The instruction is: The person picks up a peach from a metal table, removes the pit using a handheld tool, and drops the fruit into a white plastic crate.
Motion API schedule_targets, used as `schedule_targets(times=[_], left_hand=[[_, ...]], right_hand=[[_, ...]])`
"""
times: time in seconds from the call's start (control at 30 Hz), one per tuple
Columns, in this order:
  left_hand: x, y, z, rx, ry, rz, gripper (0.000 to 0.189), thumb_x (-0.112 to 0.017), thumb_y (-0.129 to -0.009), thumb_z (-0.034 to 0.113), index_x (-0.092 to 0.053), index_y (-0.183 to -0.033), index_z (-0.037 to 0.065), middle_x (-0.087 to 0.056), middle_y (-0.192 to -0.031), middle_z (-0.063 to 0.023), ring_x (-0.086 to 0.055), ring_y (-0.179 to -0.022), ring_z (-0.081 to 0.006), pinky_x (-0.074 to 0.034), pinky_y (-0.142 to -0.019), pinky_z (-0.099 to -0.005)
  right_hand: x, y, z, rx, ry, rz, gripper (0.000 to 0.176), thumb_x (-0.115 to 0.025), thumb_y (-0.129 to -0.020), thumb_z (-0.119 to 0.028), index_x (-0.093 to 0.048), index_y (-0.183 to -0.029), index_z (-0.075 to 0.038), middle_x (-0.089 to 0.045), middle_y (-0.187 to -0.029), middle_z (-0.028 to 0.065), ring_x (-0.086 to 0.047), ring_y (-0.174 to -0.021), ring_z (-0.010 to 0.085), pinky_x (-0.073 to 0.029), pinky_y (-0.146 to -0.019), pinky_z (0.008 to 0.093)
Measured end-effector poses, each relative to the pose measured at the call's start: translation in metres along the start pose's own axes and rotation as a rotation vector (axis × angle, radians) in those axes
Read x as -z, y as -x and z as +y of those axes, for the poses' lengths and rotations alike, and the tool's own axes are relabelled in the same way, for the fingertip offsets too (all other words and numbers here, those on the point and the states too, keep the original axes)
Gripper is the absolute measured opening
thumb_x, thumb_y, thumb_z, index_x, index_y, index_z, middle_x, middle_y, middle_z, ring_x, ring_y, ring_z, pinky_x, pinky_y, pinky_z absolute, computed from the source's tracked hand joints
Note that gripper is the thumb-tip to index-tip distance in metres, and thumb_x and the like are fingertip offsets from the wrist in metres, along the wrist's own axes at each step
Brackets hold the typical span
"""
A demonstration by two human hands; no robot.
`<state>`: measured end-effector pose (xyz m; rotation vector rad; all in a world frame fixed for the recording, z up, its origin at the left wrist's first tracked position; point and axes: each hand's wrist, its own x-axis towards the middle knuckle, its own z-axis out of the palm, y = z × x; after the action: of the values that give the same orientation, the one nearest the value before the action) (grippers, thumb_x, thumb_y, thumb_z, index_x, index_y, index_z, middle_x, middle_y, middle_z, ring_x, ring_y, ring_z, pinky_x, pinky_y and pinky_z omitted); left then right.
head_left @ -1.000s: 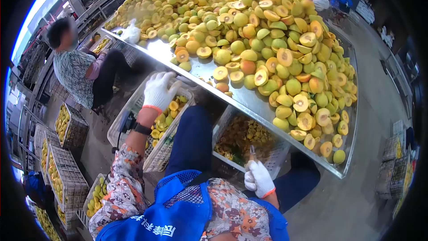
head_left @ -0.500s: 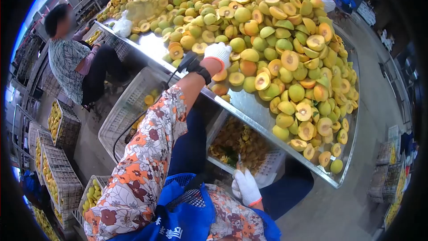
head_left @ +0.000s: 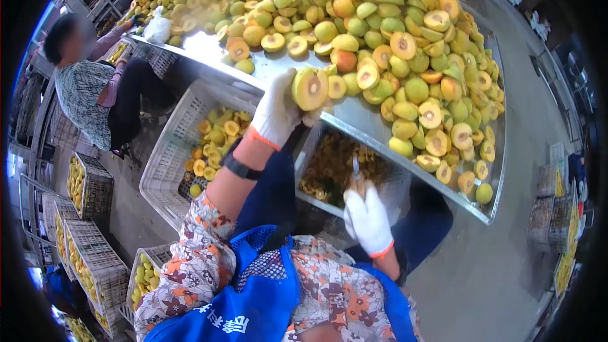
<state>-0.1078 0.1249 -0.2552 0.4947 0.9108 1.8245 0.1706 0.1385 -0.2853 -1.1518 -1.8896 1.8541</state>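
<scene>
My left hand [head_left: 278,111], in a white glove, is closed around a halved yellow-green fruit [head_left: 310,88], its cut face showing the brown centre. It is held at the near edge of the metal table [head_left: 358,117], which bears a large heap of halved fruit [head_left: 380,38]. Lower and to the right, my gloved right hand [head_left: 368,218] grips a small tool [head_left: 356,168] with a slim metal end pointing up. Behind the tool, between my knees, a crate [head_left: 307,201] holds brownish scraps.
A white crate [head_left: 166,174] with fruit halves stands left of my legs. Farther left a person [head_left: 82,88] sits by the table. Stacked crates [head_left: 104,266] of fruit line the lower left, and more crates [head_left: 550,221] stand at the far right.
My left hand has drawn back from the heap to the table's near edge, now with a fruit half in it. My right hand has moved up and right with the tool.
</scene>
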Motion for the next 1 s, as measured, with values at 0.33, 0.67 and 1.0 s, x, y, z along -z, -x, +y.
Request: schedule_targets(times=[0.33, 0.67, 1.0], left_hand=[[-0.047, 0.082, -0.025, 0.136, 0.073, 0.235, 0.04, -0.05, -0.105, 0.041, -0.063, -0.123, 0.009, -0.068, -0.114, -0.0053, -0.065, -0.103, -0.016, -0.053, -0.091, -0.0327], [-0.041, 0.089, -0.046, -0.064, 0.102, 0.204, 0.037, -0.043, -0.11, 0.035, -0.062, -0.123, 0.006, -0.068, -0.116, -0.0057, -0.064, -0.106, -0.0145, -0.051, -0.095, -0.0311], [-0.04, 0.092, -0.024, -0.041, 0.055, -0.032, 0.047, -0.039, -0.104, 0.031, -0.052, -0.138, 0.003, -0.058, -0.135, -0.011, -0.058, -0.123, -0.0215, -0.046, -0.108, -0.0377]], right_hand=[[-0.029, 0.0, -0.057, 0.618, 0.43, 0.135, 0.02, -0.063, -0.099, -0.02, -0.057, -0.114, -0.007, -0.061, -0.093, 0.0244, -0.066, -0.076, 0.0464, -0.053, -0.06, 0.0525], [-0.039, 0.011, -0.058, 0.461, 0.279, 0.155, 0.029, -0.065, -0.099, -0.025, -0.049, -0.11, -0.004, -0.064, -0.084, 0.0293, -0.064, -0.082, 0.0522, -0.05, -0.061, 0.057], [-0.036, 0.013, -0.059, 0.506, 0.312, 0.165, 0.023, -0.063, -0.099, -0.023, -0.055, -0.114, -0.007, -0.064, -0.091, 0.0282, -0.064, -0.083, 0.0515, -0.051, -0.062, 0.0565]])
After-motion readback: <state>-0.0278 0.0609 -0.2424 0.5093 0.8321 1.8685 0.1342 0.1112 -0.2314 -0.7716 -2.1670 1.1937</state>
